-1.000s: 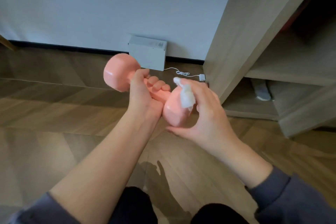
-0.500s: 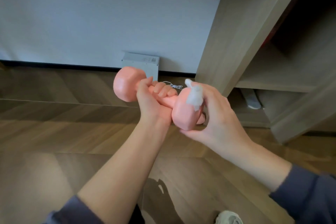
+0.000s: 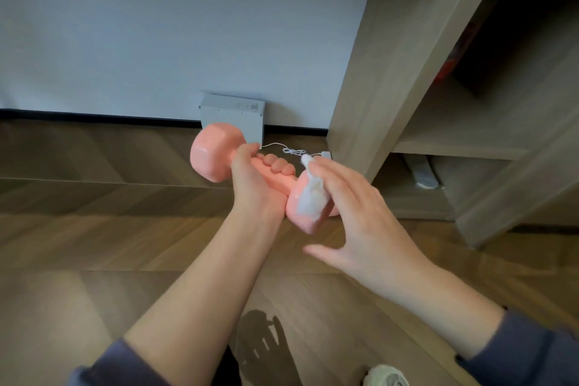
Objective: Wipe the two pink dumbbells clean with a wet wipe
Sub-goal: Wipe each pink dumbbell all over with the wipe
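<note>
— How far along is the job?

— Judging from what shows, you are in the middle of the first piece. The wooden floor runs out in front of the grey box that sits against the wall, and the shelf unit rises to the right of that box. You hold one pink dumbbell in the air in front of the box. Its far head overlaps the box's lower edge in the head view, and its near head sits lower and to the right of the box.

— And the hands?

— Your left hand is wrapped round the handle, fingers curled over the top. Your right hand lies spread, fingers straight and thumb held wide, pressing the wet wipe flat against the near head. So that head is being wiped. I cannot tell whether the handle and the far head are done. The second dumbbell is nowhere in view, so count it as left to do.

— Anything readable?

— No. The dumbbell shows no brand or weight marking on the faces turned to you. The box carries a small label near its top right corner, too small to read. A thin white cable trails from the box's right side toward the shelf unit, unmarked.
</note>
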